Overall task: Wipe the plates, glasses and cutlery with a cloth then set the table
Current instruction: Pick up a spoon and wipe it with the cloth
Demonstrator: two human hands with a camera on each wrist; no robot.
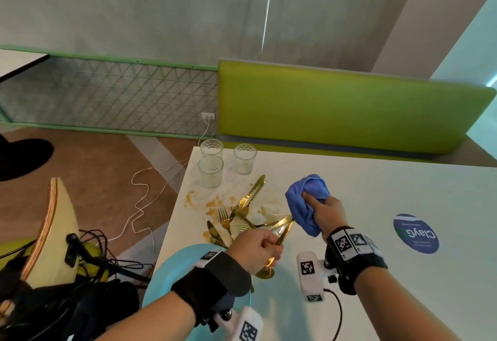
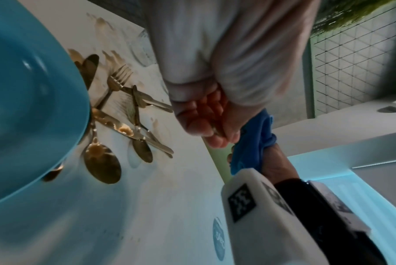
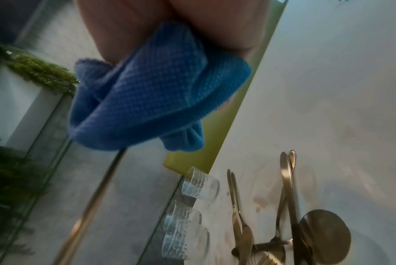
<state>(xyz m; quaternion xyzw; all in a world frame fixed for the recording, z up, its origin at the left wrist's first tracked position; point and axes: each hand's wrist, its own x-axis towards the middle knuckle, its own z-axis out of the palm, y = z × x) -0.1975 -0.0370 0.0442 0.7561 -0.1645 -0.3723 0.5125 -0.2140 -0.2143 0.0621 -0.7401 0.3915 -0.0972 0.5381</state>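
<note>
My left hand (image 1: 270, 244) grips a gold spoon (image 1: 265, 273) by its handle, bowl toward me, above the rim of a turquoise plate (image 1: 172, 270). My right hand (image 1: 310, 199) holds a bunched blue cloth (image 1: 301, 206) against the handle's far end. In the right wrist view the cloth (image 3: 156, 89) covers that end and the gold handle (image 3: 90, 206) runs out below it. Gold knives, forks and spoons (image 1: 240, 210) lie in a heap on the stained white table (image 1: 376, 192). Three clear glasses (image 1: 211, 171) stand at the far left corner.
Brown smears (image 1: 212, 203) mark the table around the cutlery. A round blue sticker (image 1: 415, 233) lies to the right. A green bench back (image 1: 336, 106) runs behind the table. Left of the table edge are cables (image 1: 139, 206), a wooden chair (image 1: 51, 230) and dark gear.
</note>
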